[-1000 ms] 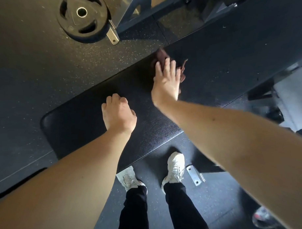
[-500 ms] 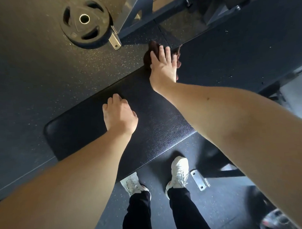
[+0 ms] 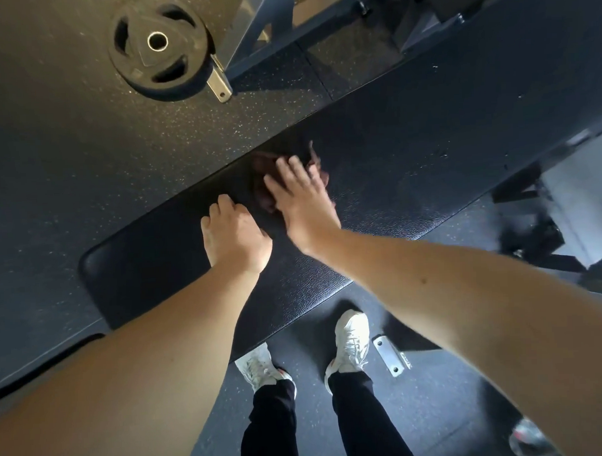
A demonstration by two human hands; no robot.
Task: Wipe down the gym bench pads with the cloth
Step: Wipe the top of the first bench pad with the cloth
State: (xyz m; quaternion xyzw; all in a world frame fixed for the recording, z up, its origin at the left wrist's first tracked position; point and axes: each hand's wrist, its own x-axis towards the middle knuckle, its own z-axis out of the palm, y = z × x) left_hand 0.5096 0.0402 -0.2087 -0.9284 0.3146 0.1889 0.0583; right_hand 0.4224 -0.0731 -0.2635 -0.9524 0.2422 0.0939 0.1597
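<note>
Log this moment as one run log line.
right hand: flat, pressing dark red cloth | cloth: on black textured bench pad, near far edge | left hand: resting on pad, fingers curled

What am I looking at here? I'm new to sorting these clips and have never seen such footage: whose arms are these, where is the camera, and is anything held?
There is no machine. A person wears one wide-angle camera on the head, looking down, so the two bare arms are the wearer's own. They reach over a long black bench pad. The right hand presses a dark reddish cloth against the pad with straight fingers; it is pushed, not gripped. The left hand rests on the pad beside it and holds nothing. Nearer the camera are the wearer's white shoes, and a weight plate lies on the speckled floor beyond the bench.
</note>
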